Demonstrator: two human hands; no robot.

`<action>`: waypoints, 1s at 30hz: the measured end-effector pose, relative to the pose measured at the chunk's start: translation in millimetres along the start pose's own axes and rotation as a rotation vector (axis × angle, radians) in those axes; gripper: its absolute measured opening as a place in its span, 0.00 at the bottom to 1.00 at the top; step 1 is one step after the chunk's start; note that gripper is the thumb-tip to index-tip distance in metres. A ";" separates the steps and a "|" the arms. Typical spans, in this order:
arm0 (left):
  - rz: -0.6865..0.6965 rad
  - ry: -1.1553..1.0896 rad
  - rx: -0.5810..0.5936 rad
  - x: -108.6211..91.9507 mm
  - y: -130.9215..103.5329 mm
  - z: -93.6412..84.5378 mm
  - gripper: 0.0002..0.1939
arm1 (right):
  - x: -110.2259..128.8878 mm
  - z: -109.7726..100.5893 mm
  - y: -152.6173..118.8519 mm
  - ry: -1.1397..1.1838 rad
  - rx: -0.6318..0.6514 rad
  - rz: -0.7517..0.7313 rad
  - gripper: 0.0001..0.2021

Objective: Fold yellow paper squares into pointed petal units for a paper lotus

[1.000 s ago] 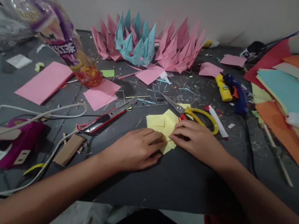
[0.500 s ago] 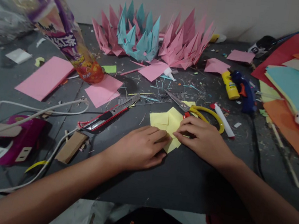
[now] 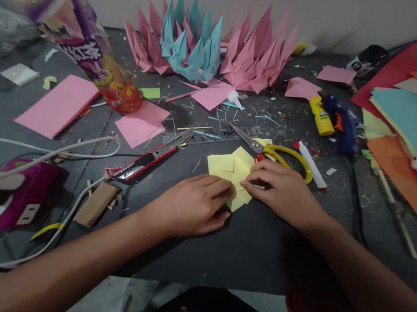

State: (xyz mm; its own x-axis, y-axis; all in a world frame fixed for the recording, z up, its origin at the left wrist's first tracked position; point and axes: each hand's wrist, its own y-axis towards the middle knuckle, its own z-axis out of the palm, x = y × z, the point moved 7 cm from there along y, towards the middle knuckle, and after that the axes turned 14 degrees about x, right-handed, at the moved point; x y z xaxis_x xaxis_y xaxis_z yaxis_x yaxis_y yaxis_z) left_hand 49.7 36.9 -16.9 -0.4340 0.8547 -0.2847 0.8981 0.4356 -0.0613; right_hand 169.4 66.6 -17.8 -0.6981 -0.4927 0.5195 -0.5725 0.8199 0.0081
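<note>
Folded yellow paper [image 3: 234, 172] lies on the dark table, with creased flaps and overlapping layers. My left hand [image 3: 198, 203] rests at its lower left, fingers curled over the paper's edge. On the right side, my right hand [image 3: 281, 188] has thumb and fingertips pinched on the same paper. The fingertips of both hands are close together but apart. Just behind my right hand lie scissors with yellow handles [image 3: 288, 159], their blades pointing to the back left. A red and black utility knife [image 3: 148, 161] lies left of the paper.
Pink folded-paper rings [image 3: 255, 60] and a blue one [image 3: 189, 51] stand at the back. A tilted bottle [image 3: 87, 53] is at left, above a purple power block [image 3: 14, 197] with white cable. A blue glue gun [image 3: 345, 128], yellow glue bottle [image 3: 321, 117] and coloured sheets [image 3: 416, 122] lie right.
The view has shifted slightly, so the bottle and objects at left appear a little further left. Both hands stay on the yellow paper almost unmoved.
</note>
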 end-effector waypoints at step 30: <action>0.038 0.040 -0.061 -2.1 -3.6 -5.2 0.16 | -1.7 0.1 -0.4 0.067 -0.010 0.006 0.06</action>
State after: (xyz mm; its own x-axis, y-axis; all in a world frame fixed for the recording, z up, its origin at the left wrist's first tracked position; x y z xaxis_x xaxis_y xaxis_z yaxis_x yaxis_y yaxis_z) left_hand 47.0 35.1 -11.2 -0.4034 0.8810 -0.2471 0.9084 0.4180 0.0077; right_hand 170.8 67.1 -18.8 -0.6710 -0.4670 0.5759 -0.5634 0.8261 0.0134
